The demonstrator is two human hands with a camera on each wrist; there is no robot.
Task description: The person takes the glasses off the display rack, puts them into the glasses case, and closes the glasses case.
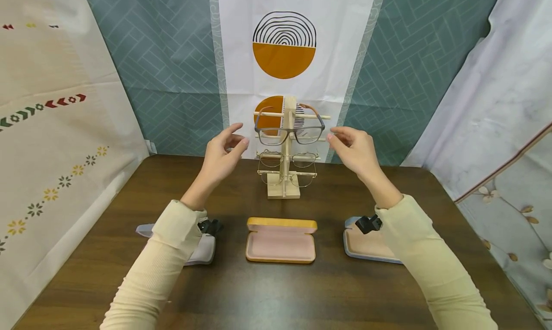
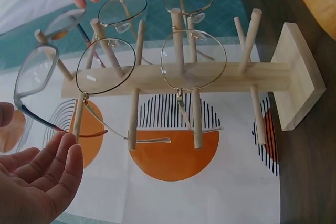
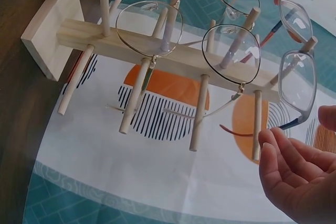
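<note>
While fingers (image 1: 230, 129) flank glasses (image 1: 290, 130), wooden stand (image 1: 286, 152), cases (image 1: 282, 223)

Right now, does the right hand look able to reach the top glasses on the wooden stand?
Probably yes: the right hand is raised beside the top glasses, its fingers are close to the temple on that side, and nothing visible stands between them.

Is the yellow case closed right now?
No, the yellow case stands open in the head view, its lid raised at the back.
</note>
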